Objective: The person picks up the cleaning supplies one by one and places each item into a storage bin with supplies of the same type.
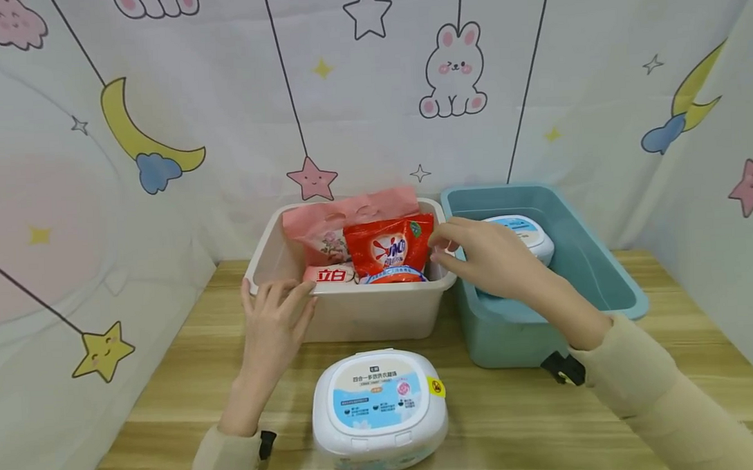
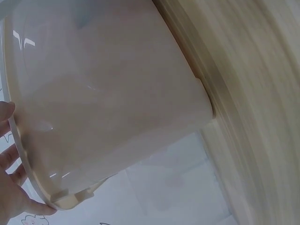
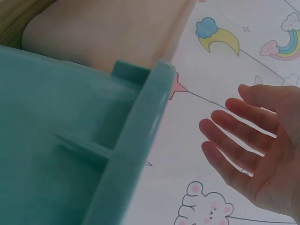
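In the head view, a cream bin (image 1: 373, 317) holds a red laundry detergent bag (image 1: 386, 248), a pink bag (image 1: 326, 223) behind it and a pack with red lettering (image 1: 330, 274). My left hand (image 1: 275, 321) rests its fingertips on the bin's front left rim; the left wrist view shows those fingers (image 2: 7, 157) spread along the edge. Beside the red bag's right side hovers my right hand (image 1: 492, 258), over the neighbouring rims. The right wrist view shows its fingers (image 3: 234, 133) loosely bent and holding nothing. A white tub of laundry pods (image 1: 379, 411) stands in front, lid down.
To the right, a teal bin (image 1: 511, 337) stands close against the cream one. A second white tub (image 1: 526, 233) sits inside it, partly hidden by my right hand. Both bins are on a wood-grain table (image 1: 188, 380), with a patterned cloth (image 1: 371, 90) behind.
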Tool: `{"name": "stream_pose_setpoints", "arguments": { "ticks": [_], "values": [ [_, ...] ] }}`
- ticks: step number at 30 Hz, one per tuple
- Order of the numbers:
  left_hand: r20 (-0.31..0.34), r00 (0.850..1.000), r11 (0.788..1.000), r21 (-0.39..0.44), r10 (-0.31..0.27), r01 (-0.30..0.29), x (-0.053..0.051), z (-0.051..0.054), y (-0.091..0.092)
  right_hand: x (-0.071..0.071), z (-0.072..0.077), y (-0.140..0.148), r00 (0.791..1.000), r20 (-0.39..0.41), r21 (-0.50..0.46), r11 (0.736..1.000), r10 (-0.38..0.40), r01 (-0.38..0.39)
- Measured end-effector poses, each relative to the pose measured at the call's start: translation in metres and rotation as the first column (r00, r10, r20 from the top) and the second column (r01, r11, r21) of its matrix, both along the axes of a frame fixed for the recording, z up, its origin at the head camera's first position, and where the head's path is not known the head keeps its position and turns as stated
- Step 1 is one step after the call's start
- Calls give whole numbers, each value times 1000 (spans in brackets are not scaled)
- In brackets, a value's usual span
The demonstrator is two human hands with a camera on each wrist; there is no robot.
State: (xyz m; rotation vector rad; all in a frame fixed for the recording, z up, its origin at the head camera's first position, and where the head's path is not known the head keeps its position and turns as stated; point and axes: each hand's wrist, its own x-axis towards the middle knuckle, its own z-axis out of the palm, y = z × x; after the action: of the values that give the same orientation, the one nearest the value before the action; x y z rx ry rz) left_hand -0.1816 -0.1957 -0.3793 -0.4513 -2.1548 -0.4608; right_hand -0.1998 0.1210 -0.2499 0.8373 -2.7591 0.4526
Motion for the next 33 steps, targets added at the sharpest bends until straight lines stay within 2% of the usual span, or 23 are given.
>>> {"name": "stream_pose_setpoints", "arguments": {
  "ticks": [11, 17, 22, 33],
  "values": [
    [11, 1000, 1000, 13, -1, 1, 1, -2, 1, 11, -20, 15, 998, -69, -45, 999, 2, -5],
    [8, 1000, 1000, 5, -6, 6, 1, 1, 0, 17, -34, 24, 992, -126, -112, 994, -23, 9],
    [8, 1000, 1000, 10, -6, 6, 0, 3, -1, 20, -43, 32, 982, -190, -163, 986, -15, -16],
    [15, 1000, 1000, 2, -9, 9, 2, 11, -1, 25, -61, 46, 949, -314, -202, 979, -38, -28]
  ]
}}
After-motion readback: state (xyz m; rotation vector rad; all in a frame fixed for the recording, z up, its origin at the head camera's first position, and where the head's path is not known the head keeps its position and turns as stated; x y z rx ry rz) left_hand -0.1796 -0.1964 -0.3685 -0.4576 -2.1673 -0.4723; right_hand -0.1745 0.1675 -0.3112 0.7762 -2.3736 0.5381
